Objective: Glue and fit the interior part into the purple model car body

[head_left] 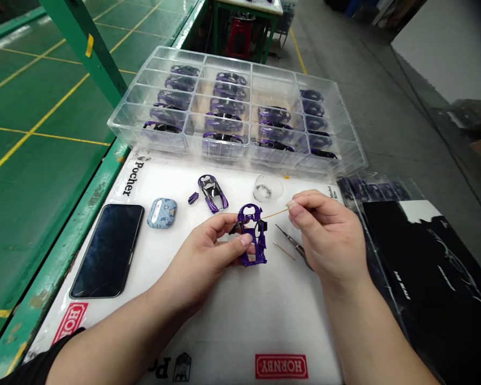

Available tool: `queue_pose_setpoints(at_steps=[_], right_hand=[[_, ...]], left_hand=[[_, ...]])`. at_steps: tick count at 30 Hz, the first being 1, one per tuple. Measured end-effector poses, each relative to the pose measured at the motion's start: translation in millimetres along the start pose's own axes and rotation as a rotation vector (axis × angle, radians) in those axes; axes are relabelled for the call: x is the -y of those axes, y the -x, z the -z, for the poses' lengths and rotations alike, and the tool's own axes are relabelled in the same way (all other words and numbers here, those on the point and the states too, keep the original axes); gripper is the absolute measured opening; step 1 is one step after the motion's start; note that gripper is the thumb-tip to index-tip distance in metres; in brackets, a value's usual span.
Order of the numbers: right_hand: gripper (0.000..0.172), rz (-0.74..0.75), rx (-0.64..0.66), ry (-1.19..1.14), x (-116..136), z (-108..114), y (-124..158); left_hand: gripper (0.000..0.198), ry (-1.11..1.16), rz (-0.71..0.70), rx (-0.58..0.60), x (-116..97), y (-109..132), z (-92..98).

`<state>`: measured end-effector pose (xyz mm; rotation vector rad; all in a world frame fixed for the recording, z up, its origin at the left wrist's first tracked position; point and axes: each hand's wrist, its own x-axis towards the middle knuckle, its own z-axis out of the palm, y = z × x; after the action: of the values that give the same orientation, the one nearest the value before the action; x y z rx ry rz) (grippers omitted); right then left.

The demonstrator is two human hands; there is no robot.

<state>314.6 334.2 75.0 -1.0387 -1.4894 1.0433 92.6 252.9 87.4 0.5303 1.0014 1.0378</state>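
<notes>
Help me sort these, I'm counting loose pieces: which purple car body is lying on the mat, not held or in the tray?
The purple car body lying on the white mat, beside the earbud case. The left hand holds another, and the rest sit in the clear tray.

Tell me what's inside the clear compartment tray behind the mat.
The clear tray holds purple model car bodies, roughly one per compartment; a few compartments look bare. Glare and the tray walls hide some compartment floors, so no exact count.

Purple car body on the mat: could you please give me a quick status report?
Left hand pinches purple car body. Right hand holds thin stick, tip at the body. Tweezers lie beside right hand.
</notes>
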Motion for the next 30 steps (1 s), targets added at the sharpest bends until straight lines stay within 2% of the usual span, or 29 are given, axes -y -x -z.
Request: queue_pose_setpoints(at_steps=[5,11,23,26,30], right_hand=[[0.014,-0.015,0.001,0.004,-0.8,-0.2,-0.9],[0.009,-0.02,0.014,-0.025,-1.4,0.6,-1.2],[0.017,-0.027,0.01,0.012,-2.8,0.1,-1.2],[0.017,-0.033,-0.037,-0.032,-2.6,1.1,-1.8],[0.014,0.057,-0.17,-0.026,-3.2,-1.4,-6.9]], left_hand=[[0.039,0.025,0.006,-0.01,-1.3,0.7,-2.2],[0.038,-0.002,0.006,0.006,-1.4,0.0,-0.5],[0.04,-0.021,0.002,-0.008,0.1,0.0,0.4],[0.038,-0.008,0.007,-0.007,-0.5,-0.4,-0.7],[0.04,-0.043,0.036,-0.019,-0.3,-0.8,-1.3]])
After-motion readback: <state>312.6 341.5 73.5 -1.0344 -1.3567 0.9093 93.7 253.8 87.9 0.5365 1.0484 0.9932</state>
